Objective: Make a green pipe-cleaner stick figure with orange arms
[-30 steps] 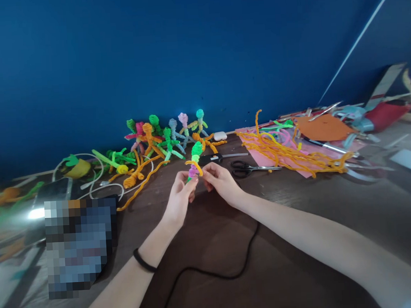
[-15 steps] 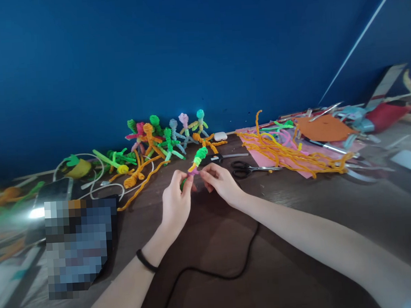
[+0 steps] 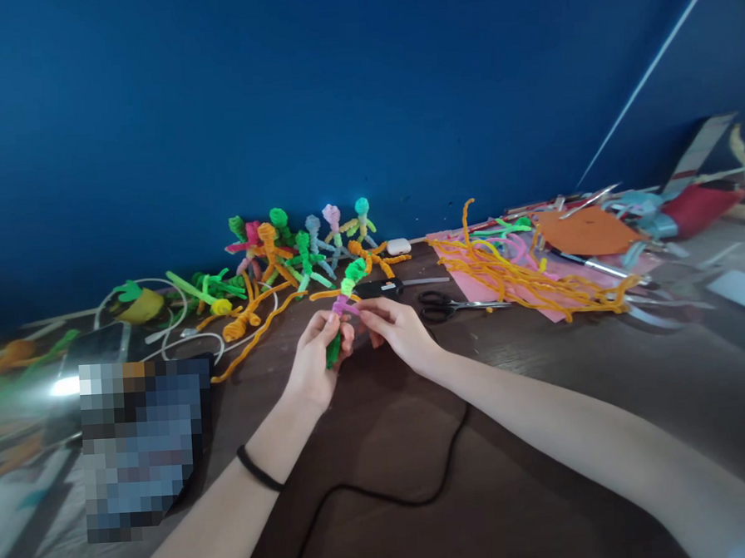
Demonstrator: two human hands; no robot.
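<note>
Between my hands is a small pipe cleaner figure (image 3: 355,273) with a coiled green head, a purple wrapped middle and dark green lower part. My left hand (image 3: 322,346) grips its body between thumb and fingers, and the green end shows below the thumb. With thumb and forefinger, my right hand (image 3: 395,326) pinches the purple pipe cleaner (image 3: 351,308) at the figure's right side. An orange strand (image 3: 323,296) sticks out to the left of the figure. Behind it, several finished-looking pipe cleaner figures (image 3: 305,251) lean near the blue wall.
Black-handled scissors (image 3: 440,306) lie right of my hands, beside a heap of orange pipe cleaners (image 3: 522,279) on pink paper (image 3: 463,284). A white earbud case (image 3: 399,246) sits at the back. White cables (image 3: 217,354) lie left; a black cord (image 3: 415,503) crosses the table in front.
The figure has turned more upright, showing its purple middle, an orange strand at the left and the green lower end. My left hand has rolled and lowered slightly; the right stays nearly in place.
</note>
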